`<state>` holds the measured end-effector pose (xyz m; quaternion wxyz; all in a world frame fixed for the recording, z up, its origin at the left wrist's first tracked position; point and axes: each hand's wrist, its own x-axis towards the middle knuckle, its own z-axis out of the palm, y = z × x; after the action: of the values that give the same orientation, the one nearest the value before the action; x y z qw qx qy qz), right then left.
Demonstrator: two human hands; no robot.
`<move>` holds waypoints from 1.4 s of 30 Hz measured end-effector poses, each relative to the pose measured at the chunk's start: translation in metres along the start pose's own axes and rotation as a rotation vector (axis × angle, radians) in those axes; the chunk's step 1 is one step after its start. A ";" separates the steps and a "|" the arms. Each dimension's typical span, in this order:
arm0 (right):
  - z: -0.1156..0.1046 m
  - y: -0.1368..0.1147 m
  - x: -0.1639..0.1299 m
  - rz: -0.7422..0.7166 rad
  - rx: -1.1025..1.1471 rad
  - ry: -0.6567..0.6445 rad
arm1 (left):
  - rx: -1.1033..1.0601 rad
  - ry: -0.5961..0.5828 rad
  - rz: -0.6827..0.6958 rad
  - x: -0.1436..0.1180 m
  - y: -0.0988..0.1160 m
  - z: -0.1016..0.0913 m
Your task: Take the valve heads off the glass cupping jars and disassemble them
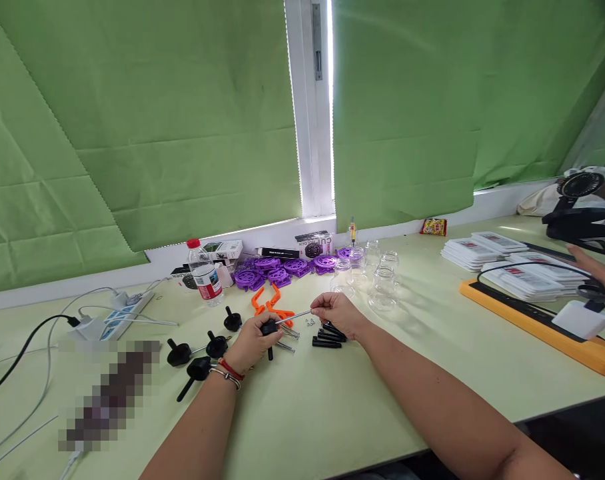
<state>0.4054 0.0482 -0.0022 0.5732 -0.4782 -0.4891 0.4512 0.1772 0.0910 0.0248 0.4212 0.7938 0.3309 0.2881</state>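
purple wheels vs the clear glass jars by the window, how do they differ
The purple wheels are opaque, flat, spoked discs lying in a loose heap; the clear glass jars are see-through and taller, and most stand upright with open mouths. The wheels lie left of the jars, nearer the water bottle. Both sit on the green table, beyond the hands and untouched.

Bright daylight glares through the gap between the green blinds [182, 120] at top centre. The desk [332, 400] is evenly lit, shadows faint. Frame edges bend; a pixelated patch sits lower left.
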 end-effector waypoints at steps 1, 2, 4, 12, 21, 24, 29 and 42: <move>0.000 0.000 0.000 0.003 -0.001 0.001 | -0.001 0.005 -0.002 0.000 -0.001 0.000; 0.000 -0.001 -0.001 0.006 -0.002 0.003 | -0.002 0.011 -0.004 0.000 -0.002 0.000; 0.001 -0.001 -0.001 0.013 -0.009 0.006 | -0.004 0.018 -0.010 0.000 -0.003 0.001; 0.001 -0.001 -0.002 0.034 -0.018 0.019 | -0.008 0.003 -0.020 0.000 -0.002 0.000; 0.001 -0.001 -0.003 0.075 -0.061 0.037 | -0.034 0.001 -0.014 0.001 -0.005 0.001; 0.003 -0.003 -0.004 0.082 -0.058 0.044 | -0.026 0.006 -0.007 0.001 -0.008 0.001; 0.005 -0.005 -0.004 0.088 -0.042 0.059 | -0.032 -0.011 0.008 0.001 -0.009 0.001; 0.005 -0.007 -0.006 0.058 -0.208 0.067 | -0.065 -0.024 -0.002 0.001 -0.011 0.001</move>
<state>0.4001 0.0416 0.0043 0.5231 -0.5640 -0.4998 0.3980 0.1756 0.0961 0.0149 0.4510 0.7828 0.3172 0.2885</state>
